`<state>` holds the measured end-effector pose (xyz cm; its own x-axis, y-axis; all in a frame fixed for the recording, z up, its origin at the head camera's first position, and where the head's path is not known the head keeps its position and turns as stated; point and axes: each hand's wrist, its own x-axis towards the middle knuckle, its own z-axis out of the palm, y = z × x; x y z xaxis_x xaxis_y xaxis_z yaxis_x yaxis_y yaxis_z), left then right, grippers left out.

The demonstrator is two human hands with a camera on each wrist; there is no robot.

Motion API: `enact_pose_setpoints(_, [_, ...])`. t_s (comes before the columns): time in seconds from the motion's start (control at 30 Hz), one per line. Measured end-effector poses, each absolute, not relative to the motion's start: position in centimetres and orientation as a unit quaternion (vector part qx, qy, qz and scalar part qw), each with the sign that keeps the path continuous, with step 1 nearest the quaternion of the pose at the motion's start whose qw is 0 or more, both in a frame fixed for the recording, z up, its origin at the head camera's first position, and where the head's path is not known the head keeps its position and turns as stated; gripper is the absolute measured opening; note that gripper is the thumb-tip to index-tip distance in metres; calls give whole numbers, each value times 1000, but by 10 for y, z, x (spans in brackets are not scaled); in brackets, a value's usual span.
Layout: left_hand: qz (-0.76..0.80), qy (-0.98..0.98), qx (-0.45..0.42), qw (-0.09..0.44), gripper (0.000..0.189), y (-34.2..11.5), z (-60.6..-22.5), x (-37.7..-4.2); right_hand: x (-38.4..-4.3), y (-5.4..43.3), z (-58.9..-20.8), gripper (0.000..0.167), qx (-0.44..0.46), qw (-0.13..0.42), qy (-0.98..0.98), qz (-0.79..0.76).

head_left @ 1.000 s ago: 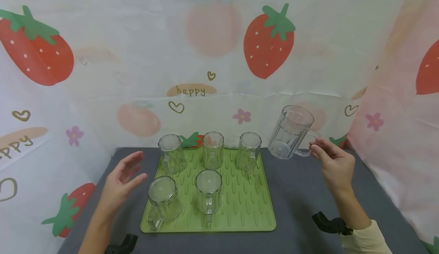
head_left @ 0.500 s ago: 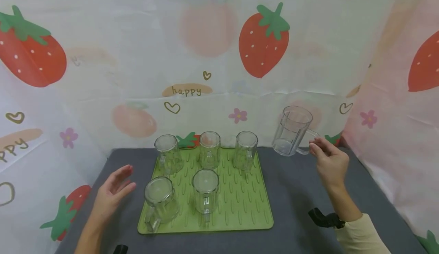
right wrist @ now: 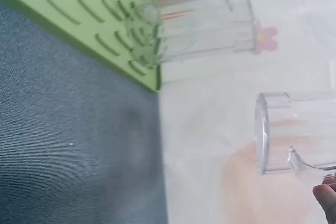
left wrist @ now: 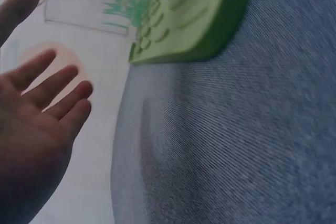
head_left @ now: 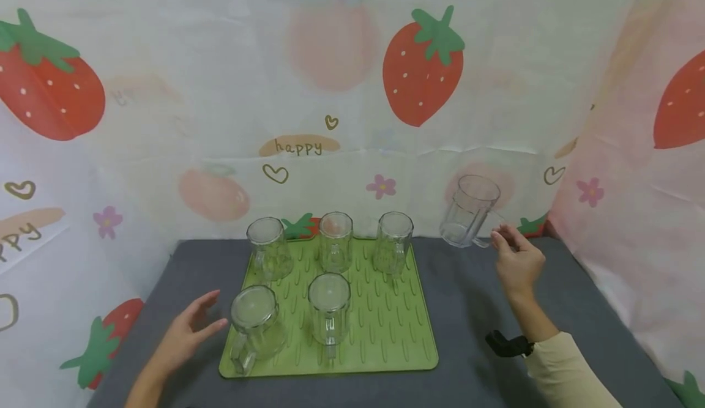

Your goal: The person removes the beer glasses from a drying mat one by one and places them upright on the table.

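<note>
My right hand (head_left: 518, 264) pinches the handle of a clear mug (head_left: 470, 209), holding it in the air to the right of the green ridged mat (head_left: 393, 328). This mug leans a little, rim up and thick base (right wrist: 262, 132) down. My left hand (head_left: 184, 337) holds nothing; its fingers are spread and relaxed just left of the mat. The nearest thing to it is the front-left mug (head_left: 259, 322), whose handle faces me. Beside that one stands a front-middle mug (head_left: 330, 310). Along the mat's back edge are a left mug (head_left: 271, 252), a middle mug (head_left: 336, 246) and a right mug (head_left: 393, 246).
The mat lies on a dark grey cloth-covered table (head_left: 462, 359), with table surface showing on both sides of it. A white curtain (head_left: 231, 90) with strawberry prints hangs behind the table and along its sides.
My left hand has come down toward the near edge of the table. The right hand keeps its pinch on the mug with only a slight shift. The mugs on the mat stay put.
</note>
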<state>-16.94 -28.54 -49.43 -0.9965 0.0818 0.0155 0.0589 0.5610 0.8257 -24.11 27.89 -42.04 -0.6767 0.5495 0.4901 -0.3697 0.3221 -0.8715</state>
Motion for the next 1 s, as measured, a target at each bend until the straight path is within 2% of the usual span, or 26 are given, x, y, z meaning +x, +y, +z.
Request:
enact_pose_setpoints(0.13, [453,887,60,67,72,-284,-500,-169,-247,281,-432,24,-73,402,-711,573])
enact_pose_setpoints(0.27, [446,888,65,85,73,-284,-503,-169,-254,283,-444,23,-95,413,-728,539])
enact_pose_setpoints(0.47, [422,900,66,90,76,-286,-505,-168,-261,283,-459,20,-118,434,-738,503])
enact_pose_setpoints(0.73, [369,923,88,57,85,-281,-511,-163,-264,283,-473,19,-135,438,-742,489])
enact_pose_setpoints(1.0, [352,929,75,85,86,-280,-511,-159,-267,281,-483,17,-142,431,-762,462])
